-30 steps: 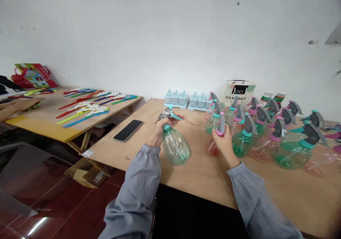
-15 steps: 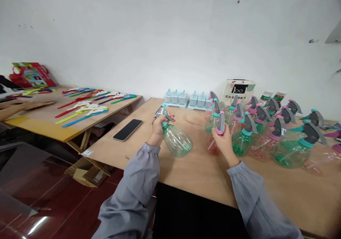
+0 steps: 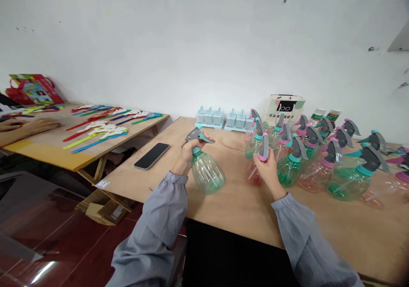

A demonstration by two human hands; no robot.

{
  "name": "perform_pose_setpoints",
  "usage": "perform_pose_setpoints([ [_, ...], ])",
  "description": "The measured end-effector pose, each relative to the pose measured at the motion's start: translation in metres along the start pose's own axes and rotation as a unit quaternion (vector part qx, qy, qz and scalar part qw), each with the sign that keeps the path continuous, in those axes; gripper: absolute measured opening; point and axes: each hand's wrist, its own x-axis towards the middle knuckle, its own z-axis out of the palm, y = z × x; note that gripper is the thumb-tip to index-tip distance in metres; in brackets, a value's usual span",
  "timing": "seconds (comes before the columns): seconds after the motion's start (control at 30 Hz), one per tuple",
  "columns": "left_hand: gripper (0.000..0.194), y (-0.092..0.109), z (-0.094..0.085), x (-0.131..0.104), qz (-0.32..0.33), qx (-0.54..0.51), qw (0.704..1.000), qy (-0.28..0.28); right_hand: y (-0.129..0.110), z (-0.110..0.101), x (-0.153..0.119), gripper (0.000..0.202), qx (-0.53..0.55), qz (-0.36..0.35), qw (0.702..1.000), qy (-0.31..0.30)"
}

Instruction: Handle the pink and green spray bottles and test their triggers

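Observation:
My left hand (image 3: 189,149) is closed round the neck of a green see-through spray bottle (image 3: 209,172), which hangs tilted over the table with its grey and teal trigger head (image 3: 193,135) pointing up. My right hand (image 3: 267,164) grips a pink spray bottle (image 3: 254,174) just below its grey and pink trigger head (image 3: 264,145); part of that bottle is hidden by the fingers. Right of this hand stand several more spray bottles, among them a green one (image 3: 290,169) and a larger green one (image 3: 349,184).
A black phone (image 3: 152,156) lies on the wooden table (image 3: 223,218). Pale blue ice-pop moulds (image 3: 209,118) and a printed box (image 3: 283,110) stand along the wall. On the left table lie colourful plastic strips (image 3: 96,135), near another person's hands (image 3: 38,127).
The green bottle in my left hand has swung slightly left and its trigger head has turned to a flatter angle. My right hand stays on the pink bottle.

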Motion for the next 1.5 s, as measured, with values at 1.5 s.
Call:
perform_pose_setpoints([
  [1.5,0.073,-0.075,-0.137,0.082,-0.035,0.482,0.859,0.171,0.008,-0.006,-0.029,0.071,-0.001,0.009,0.995,-0.095],
])
